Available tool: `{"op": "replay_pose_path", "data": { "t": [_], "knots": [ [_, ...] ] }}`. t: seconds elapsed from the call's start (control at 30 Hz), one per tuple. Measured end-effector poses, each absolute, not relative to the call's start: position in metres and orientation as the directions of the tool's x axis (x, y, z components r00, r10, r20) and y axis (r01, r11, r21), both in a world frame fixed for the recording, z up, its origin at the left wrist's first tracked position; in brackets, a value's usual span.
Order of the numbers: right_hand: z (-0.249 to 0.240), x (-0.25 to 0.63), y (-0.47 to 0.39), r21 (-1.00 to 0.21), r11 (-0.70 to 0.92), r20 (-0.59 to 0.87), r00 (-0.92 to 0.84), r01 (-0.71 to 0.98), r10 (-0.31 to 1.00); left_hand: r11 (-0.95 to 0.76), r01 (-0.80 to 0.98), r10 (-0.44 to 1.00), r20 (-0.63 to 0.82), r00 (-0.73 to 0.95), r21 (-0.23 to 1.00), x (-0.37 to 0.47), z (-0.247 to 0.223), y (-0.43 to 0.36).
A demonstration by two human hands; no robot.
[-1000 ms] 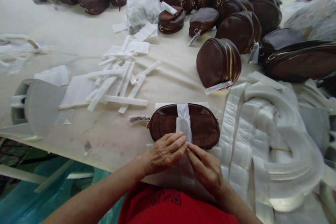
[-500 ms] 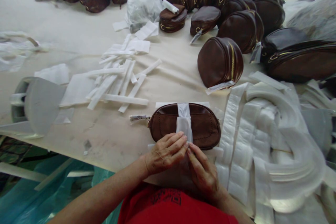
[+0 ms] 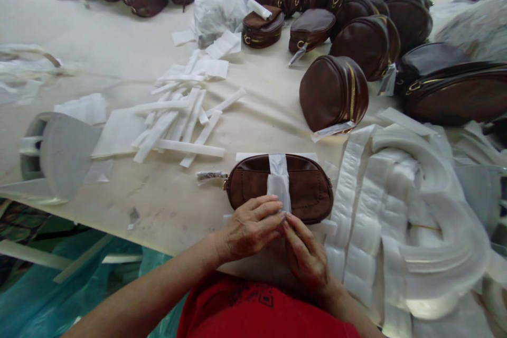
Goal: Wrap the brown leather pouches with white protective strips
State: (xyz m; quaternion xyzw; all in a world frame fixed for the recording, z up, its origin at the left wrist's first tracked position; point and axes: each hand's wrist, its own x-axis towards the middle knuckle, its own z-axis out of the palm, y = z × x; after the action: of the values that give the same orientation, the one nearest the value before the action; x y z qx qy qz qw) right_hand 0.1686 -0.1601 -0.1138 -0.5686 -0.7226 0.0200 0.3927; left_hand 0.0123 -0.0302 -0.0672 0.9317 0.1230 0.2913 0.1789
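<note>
A dark brown oval zip bag [image 3: 247, 185] lies on its side on the table in front of me. A translucent white foam strip [image 3: 278, 185] crosses its middle from the far edge to the near edge. My left hand [image 3: 253, 224] has its fingers pressed together on the strip's near end, its thumb hidden. The fingertips of my right hand [image 3: 304, 251] pinch the strip at the bag's near edge, touching the left fingertips. A plastic-wrapped zip pull [image 3: 212, 175] sticks out from the bag's left end. White sheet material shows under the bag.
Loose white foam strips [image 3: 178, 121] lie at left centre, near a grey tape dispenser [image 3: 59, 158]. Coiled white padding [image 3: 431, 222] covers the right side. Finished-looking brown bags [image 3: 335, 92] stand at the back right, more bags [image 3: 146, 0] at the back left, beside a clear plastic bag [image 3: 217, 0].
My hands stay at the bag's near edge with only a slight shift of the fingers. The view has moved a little. A person's hand at the far back has shifted.
</note>
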Motion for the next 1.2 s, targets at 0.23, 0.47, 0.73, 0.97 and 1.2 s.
{"op": "replay_pose_path", "data": {
  "t": [0.23,0.47,0.73,0.97,1.2],
  "knots": [
    [-0.113,0.169,-0.16,-0.468,0.379,0.566,-0.059,0.798,0.822,-0.907,0.2,0.385,0.539,0.749,0.37,0.02,-0.082,-0.042],
    [-0.111,0.168,-0.158,-0.477,0.378,0.581,-0.038,0.794,0.813,-0.924,0.123,0.307,0.51,0.803,0.361,0.012,-0.077,-0.038],
    [-0.114,0.169,-0.157,-0.478,0.382,0.584,-0.038,0.791,0.811,-0.93,0.135,0.319,0.568,0.759,0.342,0.016,-0.075,-0.034],
    [-0.115,0.168,-0.16,-0.46,0.377,0.563,-0.064,0.804,0.824,-0.902,0.184,0.39,0.558,0.732,0.39,0.021,-0.079,-0.041],
    [-0.111,0.172,-0.173,-0.451,0.353,0.528,-0.074,0.82,0.846,-0.908,0.206,0.394,0.579,0.713,0.364,0.022,-0.081,-0.045]
  ]
}}
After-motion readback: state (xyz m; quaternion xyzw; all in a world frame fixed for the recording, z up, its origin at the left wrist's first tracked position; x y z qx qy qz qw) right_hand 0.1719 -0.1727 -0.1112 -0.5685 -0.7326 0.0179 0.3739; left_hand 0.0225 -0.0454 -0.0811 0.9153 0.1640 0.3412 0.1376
